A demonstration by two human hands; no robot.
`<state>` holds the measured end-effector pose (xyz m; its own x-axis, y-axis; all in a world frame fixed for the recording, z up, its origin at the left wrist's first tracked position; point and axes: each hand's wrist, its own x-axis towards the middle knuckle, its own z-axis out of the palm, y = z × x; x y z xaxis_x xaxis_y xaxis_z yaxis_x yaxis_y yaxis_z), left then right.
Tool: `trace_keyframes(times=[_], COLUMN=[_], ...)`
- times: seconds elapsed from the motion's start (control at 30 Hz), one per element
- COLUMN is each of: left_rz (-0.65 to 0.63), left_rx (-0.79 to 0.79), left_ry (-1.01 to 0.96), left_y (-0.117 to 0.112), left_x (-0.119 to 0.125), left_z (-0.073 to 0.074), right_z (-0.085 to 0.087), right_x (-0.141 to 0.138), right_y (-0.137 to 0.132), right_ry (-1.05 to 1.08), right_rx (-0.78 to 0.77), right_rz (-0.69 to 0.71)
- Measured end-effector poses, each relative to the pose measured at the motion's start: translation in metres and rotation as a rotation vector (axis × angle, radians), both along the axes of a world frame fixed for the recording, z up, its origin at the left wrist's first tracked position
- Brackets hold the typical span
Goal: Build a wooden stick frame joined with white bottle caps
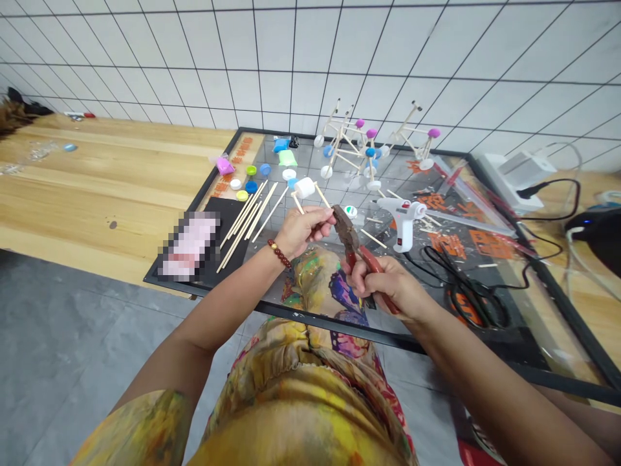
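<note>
My left hand, with a beaded bracelet at the wrist, is closed with its fingertips pinching a thin wooden stick. Just beyond the fingers is a white cylinder-shaped piece, with a stick at either end; whether they are joined to it I cannot tell. My right hand grips the red handles of worn pliers. The pliers' jaws meet the stick by my left fingertips; the exact bite is too small to make out.
Loose wooden sticks lie left of my hands on a black-framed glass panel. A white glue gun with a black cord stands to the right. Behind are stick frames with coloured caps, several bottle caps and a power strip.
</note>
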<state>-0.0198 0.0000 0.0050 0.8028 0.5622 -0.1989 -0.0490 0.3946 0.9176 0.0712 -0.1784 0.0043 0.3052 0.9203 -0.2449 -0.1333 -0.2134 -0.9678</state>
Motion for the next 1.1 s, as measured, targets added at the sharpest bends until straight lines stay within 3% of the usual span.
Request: trace_keyframes(times=[0.27,0.5,0.73,0.9,1.1], left_rz=[-0.024,-0.016,-0.049,-0.021,-0.026], left_rx=[0.013,0.031,-0.007,-0.001,-0.011], left_ry=[-0.041,-0.040,-0.102,-0.069,-0.033], left_y=[0.001,0.001,0.001,0.000,-0.004], left_x=[-0.001,-0.001,-0.002,-0.001,-0.001], left_z=[-0.002,0.003,0.000,0.002,0.006], right_z=[0.006,0.012,0.016,0.012,0.006], right_x=[-0.001,0.013,0.013,0.011,0.015], right_y=[-0.001,-0.007,-0.010,-0.009,-0.012], right_ry=[0.115,-0.242,-0.048,-0.188,-0.389], right_rx=[-0.039,0.019,0.030,0.003,0.080], right_rz=[0.018,0.102,0.112,0.065,0.070])
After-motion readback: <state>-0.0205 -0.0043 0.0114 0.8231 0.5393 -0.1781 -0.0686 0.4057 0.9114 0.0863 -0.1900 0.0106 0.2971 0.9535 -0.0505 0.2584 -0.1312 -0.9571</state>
